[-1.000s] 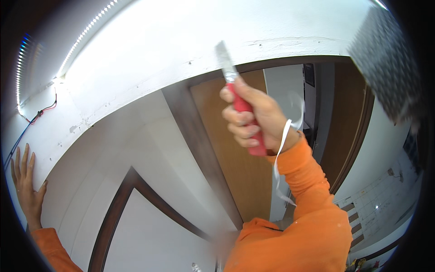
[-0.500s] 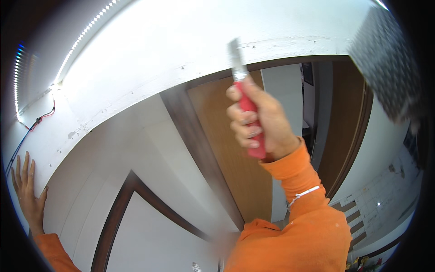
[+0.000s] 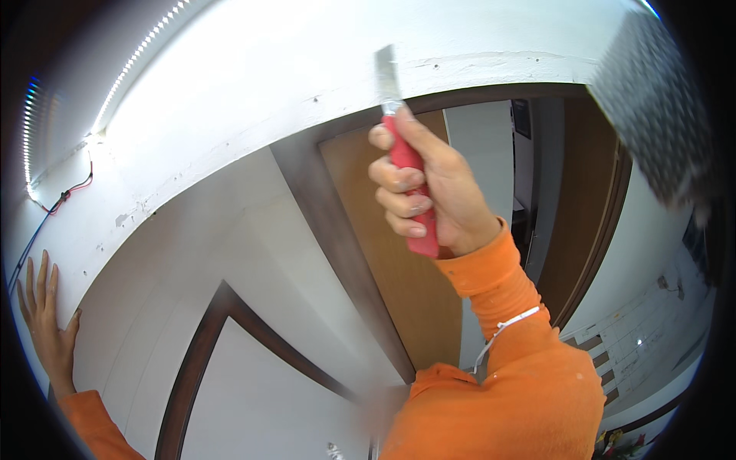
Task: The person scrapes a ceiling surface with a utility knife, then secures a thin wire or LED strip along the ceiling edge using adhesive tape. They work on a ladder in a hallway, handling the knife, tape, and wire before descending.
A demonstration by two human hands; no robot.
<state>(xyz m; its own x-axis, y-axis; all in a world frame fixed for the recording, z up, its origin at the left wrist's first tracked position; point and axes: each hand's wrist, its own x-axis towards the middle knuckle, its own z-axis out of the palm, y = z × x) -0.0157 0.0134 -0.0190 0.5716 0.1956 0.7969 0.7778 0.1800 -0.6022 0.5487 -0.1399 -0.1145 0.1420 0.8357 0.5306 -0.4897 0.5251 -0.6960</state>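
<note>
Scraping looks underway: your right hand [image 3: 437, 199] wraps fully round the red-handled metal scraper [image 3: 402, 146], blade at the white plaster band [image 3: 307, 84], while your left hand [image 3: 46, 322] lies flat-open on the white wall [image 3: 115, 337]; next, press steadily.

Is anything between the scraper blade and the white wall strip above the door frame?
Nothing visible. The right hand grips the red-handled scraper, and its metal blade already lies over the white wall strip above the dark door frame. The left hand rests flat on the wall, far to the left.

open doorway [image 3: 491, 153] right, wall [image 3: 253, 100] above
</note>
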